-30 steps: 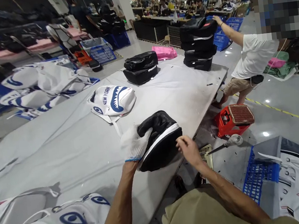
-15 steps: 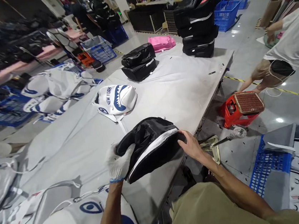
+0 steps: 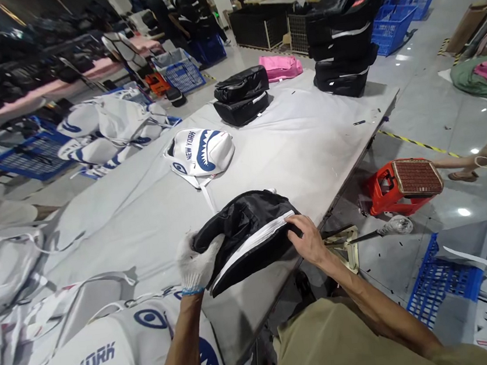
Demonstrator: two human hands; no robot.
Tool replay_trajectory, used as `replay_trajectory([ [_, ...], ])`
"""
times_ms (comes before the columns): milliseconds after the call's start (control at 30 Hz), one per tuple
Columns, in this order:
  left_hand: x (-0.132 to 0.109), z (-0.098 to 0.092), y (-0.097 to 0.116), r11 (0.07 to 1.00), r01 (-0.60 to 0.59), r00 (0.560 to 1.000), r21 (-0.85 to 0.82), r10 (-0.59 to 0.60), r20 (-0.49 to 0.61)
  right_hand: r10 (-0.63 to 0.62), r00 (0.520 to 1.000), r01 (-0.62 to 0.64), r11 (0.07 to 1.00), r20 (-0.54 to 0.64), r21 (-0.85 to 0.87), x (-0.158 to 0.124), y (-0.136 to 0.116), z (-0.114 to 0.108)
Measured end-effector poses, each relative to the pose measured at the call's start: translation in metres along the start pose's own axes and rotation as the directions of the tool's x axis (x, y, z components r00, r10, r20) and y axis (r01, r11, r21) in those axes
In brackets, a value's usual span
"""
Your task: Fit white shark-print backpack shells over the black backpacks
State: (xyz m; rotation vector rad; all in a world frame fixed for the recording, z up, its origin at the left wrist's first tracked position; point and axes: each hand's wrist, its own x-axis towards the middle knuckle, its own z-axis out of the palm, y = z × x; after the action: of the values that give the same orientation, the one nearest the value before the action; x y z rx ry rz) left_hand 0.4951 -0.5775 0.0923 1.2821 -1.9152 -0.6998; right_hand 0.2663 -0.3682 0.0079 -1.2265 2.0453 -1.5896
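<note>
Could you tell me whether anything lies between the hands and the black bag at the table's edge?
Nothing visible does. The gloved left hand already grips the near-left end of the black bag, and the bare right hand rests on its right end by the white zip strip. The white shark bag lies apart, farther up the table.

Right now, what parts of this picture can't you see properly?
Head view only:
- Inside of the black bag: closed, folded over itself.
- Left hand palm and fingertips: covered by its white glove and tucked into the bag.
- Person by the red stool: cut off by the right edge.
- Far workers: too small and blurred.
- Under the table: hidden by its top.
</note>
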Motion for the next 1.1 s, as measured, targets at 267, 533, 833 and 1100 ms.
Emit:
replay_trajectory([
  [267,-0.003,-0.003,-0.005,0.999,0.003,0.999,-0.042,-0.005,-0.037,0.057,0.998,-0.057,0.997,0.002,0.054,0.002,-0.011,0.003],
  [533,-0.007,-0.011,-0.026,0.998,0.029,0.998,-0.061,-0.033,-0.063,0.138,0.990,-0.140,0.981,0.024,0.131,-0.004,-0.019,0.006],
  [833,-0.013,-0.016,-0.038,0.991,0.035,0.993,-0.127,-0.048,-0.105,-0.059,0.998,0.058,0.995,0.006,0.077,-0.015,-0.015,0.009],
  [1100,-0.015,-0.018,-0.041,0.989,0.026,0.993,-0.144,-0.043,-0.112,-0.345,0.935,0.352,0.932,0.082,-0.090,-0.015,0.001,0.004],
])
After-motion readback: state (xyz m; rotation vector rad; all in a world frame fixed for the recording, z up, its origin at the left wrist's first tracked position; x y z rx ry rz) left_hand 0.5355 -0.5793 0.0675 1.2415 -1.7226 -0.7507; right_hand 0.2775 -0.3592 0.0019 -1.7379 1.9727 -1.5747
